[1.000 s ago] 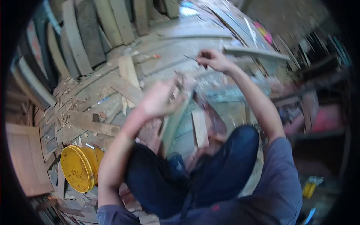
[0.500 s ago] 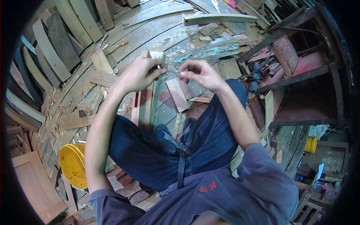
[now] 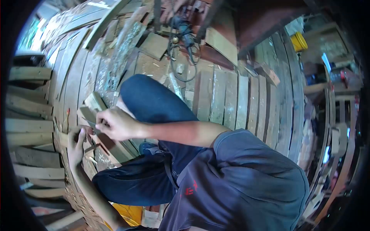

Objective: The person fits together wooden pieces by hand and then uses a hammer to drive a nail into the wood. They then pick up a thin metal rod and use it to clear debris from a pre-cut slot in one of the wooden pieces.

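One thin rod [image 3: 89, 122] is jutting leftward from our right hand [image 3: 112, 124], whose grip is pinching its end, and passing near our left hand [image 3: 78, 144], whose hold we cannot tell.

Wears grey-blue short-sleeved cloth shirt [image 3: 250, 173] with small red marking [image 3: 190, 190] on front, dark blue trousers [image 3: 154, 100], narrow dark strap [image 3: 169, 172].
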Motion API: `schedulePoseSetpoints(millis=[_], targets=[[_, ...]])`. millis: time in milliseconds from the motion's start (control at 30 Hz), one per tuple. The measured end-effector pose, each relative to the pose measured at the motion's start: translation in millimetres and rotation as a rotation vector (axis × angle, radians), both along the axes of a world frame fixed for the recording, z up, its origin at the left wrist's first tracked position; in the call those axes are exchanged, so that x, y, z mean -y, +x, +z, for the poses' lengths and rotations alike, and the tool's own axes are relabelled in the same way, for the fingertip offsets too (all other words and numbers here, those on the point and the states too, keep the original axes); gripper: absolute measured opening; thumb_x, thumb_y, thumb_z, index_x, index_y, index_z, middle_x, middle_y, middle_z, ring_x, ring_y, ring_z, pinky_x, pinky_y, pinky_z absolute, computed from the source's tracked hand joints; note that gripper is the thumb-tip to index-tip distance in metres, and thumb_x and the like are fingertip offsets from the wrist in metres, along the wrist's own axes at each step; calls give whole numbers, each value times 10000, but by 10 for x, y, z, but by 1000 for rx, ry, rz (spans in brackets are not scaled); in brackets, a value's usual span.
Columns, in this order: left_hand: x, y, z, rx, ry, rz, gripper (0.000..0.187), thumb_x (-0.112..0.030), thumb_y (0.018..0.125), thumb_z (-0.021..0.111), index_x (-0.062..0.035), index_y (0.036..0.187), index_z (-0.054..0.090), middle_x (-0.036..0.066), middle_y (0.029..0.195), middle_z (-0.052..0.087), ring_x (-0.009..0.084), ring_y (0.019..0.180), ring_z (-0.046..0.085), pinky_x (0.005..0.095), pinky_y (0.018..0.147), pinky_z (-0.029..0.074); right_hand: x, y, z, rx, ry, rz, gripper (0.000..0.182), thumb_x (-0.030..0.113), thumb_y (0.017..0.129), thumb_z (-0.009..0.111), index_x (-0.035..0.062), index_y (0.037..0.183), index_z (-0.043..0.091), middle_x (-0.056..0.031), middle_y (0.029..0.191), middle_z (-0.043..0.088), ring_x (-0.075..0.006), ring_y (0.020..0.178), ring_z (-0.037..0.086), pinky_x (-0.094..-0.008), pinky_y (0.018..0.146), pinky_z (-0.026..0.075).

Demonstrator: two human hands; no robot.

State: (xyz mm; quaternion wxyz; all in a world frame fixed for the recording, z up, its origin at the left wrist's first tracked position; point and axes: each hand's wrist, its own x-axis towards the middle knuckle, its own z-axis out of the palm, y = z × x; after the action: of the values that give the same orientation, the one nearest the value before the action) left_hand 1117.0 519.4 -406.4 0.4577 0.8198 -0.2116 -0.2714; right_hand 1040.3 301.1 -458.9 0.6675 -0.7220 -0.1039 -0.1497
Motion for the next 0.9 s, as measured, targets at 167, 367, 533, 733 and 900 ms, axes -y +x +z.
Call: schedulePoseSetpoints(millis=[167,367,533,733,900], targets=[[514,-155,43,-2,-74,-8,165,-147,962,597,-3,991,674,12,800,597,77,717,493,243,641,380,-24,-424,-119,9,101,-112,145,77,885,615,-26,831,530,-175,718,558,-363,638,569,-441,603,424],[657,-254,-44,-85,-69,-6,126,-141,960,575,-28,938,625,-2,791,556,95,779,503,250,742,392,206,-744,-155,57,38,-96,131,80,867,613,-10,857,518,-163,761,565,-349,657,576,-441,626,447],[466,-175,-80,-201,-309,132,144,-140,946,515,-45,840,537,49,787,567,127,773,518,282,748,396,1061,-914,-27,-36,10,-153,78,40,859,607,-1,919,577,-67,782,598,-134,649,615,-268,557,484],[153,-129,60,-107,-361,294,131,-152,955,488,-46,878,497,43,773,539,128,695,522,271,655,455,1573,-901,-188,-234,153,-184,54,58,926,566,16,948,591,-16,837,602,-52,752,567,-219,662,463],[-225,-606,411,180,-366,690,109,-37,904,580,-4,1004,609,51,863,628,121,780,607,275,728,502,1329,-499,68,-101,149,-131,67,65,925,576,-1,913,576,-27,836,587,-83,737,549,-232,671,448]])
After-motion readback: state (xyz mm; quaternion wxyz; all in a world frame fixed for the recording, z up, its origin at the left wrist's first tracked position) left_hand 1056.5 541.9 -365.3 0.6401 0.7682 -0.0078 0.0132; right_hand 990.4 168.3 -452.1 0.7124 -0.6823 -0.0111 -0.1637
